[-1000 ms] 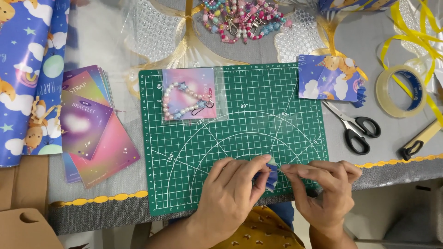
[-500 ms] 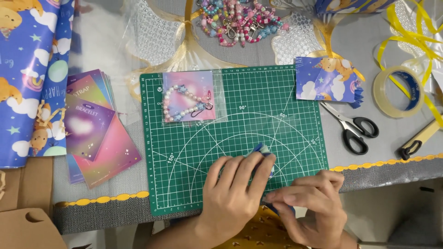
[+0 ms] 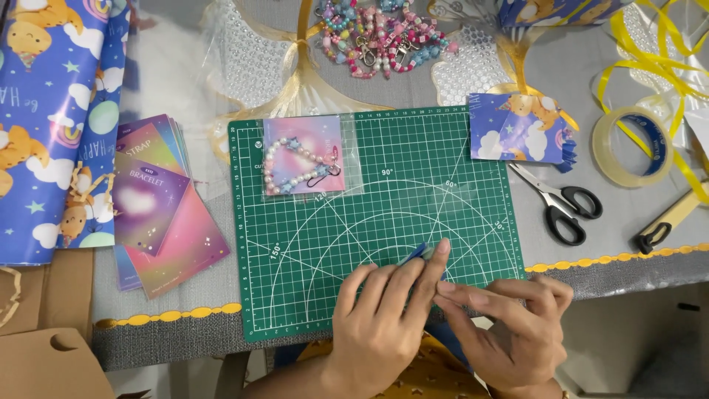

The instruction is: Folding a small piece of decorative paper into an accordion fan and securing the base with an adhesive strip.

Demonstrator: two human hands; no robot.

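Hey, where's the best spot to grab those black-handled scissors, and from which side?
Grip the scissors by the black loops, probably coming from the right: they lie flat and closed, handles toward the table's right edge, blades pointing up-left at the blue paper.

Blue paper point(image 3: 418, 253) now under fingers point(image 3: 436, 270).

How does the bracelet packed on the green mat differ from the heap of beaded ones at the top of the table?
The packed bracelet lies alone in a clear sleeve on a pastel card; the heap is loose and tangled. The packed one has mostly pearly white beads; the heap mixes pink, blue and green. Both have metal clasps.
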